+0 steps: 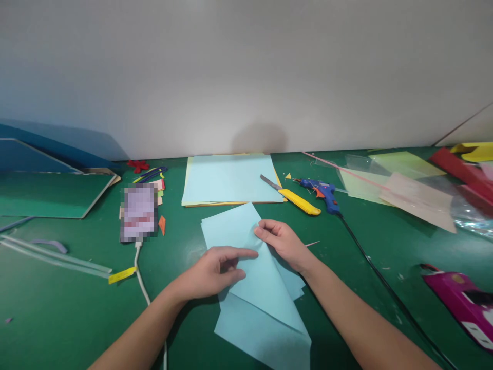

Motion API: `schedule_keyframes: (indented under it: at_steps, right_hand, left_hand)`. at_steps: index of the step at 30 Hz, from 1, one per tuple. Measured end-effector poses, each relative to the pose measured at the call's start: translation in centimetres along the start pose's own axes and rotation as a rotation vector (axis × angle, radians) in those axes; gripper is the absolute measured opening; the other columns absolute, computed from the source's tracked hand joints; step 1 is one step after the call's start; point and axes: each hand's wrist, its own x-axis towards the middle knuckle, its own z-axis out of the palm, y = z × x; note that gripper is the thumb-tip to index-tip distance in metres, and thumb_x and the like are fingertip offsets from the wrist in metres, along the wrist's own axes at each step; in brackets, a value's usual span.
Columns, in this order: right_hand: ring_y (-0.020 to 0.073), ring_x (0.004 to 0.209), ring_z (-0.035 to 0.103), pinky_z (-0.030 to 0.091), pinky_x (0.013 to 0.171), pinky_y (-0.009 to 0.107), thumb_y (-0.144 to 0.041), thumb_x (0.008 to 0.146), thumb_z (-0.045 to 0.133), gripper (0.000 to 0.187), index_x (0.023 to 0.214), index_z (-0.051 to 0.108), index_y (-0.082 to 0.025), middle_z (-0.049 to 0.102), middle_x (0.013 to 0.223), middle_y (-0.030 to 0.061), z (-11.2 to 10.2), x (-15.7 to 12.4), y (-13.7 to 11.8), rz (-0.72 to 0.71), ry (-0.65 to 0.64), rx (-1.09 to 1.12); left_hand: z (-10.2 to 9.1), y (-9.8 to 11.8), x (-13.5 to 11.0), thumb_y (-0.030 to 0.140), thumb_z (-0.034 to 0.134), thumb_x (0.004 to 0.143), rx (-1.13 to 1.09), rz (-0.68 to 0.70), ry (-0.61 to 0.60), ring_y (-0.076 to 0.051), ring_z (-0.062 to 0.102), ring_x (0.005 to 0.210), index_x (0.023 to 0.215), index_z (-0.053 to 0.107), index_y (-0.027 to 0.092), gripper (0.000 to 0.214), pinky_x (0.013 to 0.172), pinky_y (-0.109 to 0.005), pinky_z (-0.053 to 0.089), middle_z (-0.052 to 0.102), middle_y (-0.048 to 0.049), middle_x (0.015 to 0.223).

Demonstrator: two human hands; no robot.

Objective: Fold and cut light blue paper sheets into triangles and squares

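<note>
A light blue paper sheet [262, 288] lies folded on the green counter [77, 318], near the front edge and straight ahead of the camera, one flap doubled over so that its layers overlap in a long slanting crease. The left hand [217, 270] presses down on the sheet's left part, forefinger stretched out flat along the fold and the other fingers curled under. The right hand [283, 241] pinches the folded edge near the top between thumb and fingertips, just beside the left forefinger's tip.

Behind the sheet, toward the wall, rests a stack of paper [231, 180] with a light blue leaf on top and yellow edges showing beneath. Just right of it lies a yellow utility knife [295, 198] (blade out), then a blue glue gun [321, 192] whose black cord [385, 288] runs down the counter. Farther right are pale loose sheets [400, 185] and a magenta box [462, 300]. To the left sit a blurred phone-like device [138, 213] with a white cable [142, 282], coloured scraps [148, 172] and a green board [46, 192].
</note>
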Motion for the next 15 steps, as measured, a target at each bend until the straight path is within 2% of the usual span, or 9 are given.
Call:
schedule_keyframes:
  at_steps: [5, 9, 15]
  right_hand:
    - [0.0096, 0.06, 0.038, 0.033, 0.059, 0.025, -0.061, 0.06, 0.074, 0.047, 0.063, 0.054, -0.018, 0.045, 0.061, -0.0056, -0.07, -0.02, 0.02, -0.013, -0.009, -0.001]
    - [0.0105, 0.06, 0.042, 0.034, 0.06, 0.026, -0.057, 0.06, 0.076, 0.044, 0.066, 0.058, -0.018, 0.05, 0.062, -0.0049, -0.09, -0.05, 0.14, -0.003, 0.005, 0.024]
    - [0.0123, 0.063, 0.049, 0.039, 0.064, 0.027, -0.056, 0.06, 0.077, 0.042, 0.067, 0.06, -0.018, 0.059, 0.067, -0.0016, -0.02, -0.08, 0.25, 0.029, 0.019, 0.077]
  left_hand:
    - [0.01, 0.02, -0.1, 0.021, 0.054, 0.08, 0.054, 0.017, -0.004, -0.01, 0.037, 0.059, 0.121, 0.062, 0.02, 0.043, 0.059, -0.023, 0.037, 0.045, 0.0037, 0.067]
    - [0.26, 0.1, -0.18, 0.016, 0.051, 0.078, 0.116, 0.069, 0.006, -0.011, 0.041, 0.063, 0.121, 0.061, 0.02, 0.044, 0.061, -0.023, 0.04, 0.059, -0.0018, 0.087]
    - [0.43, 0.03, -0.23, 0.01, 0.048, 0.077, 0.201, 0.132, -0.006, -0.01, 0.043, 0.062, 0.122, 0.058, 0.022, 0.049, 0.06, -0.023, 0.04, 0.062, -0.0033, 0.096]
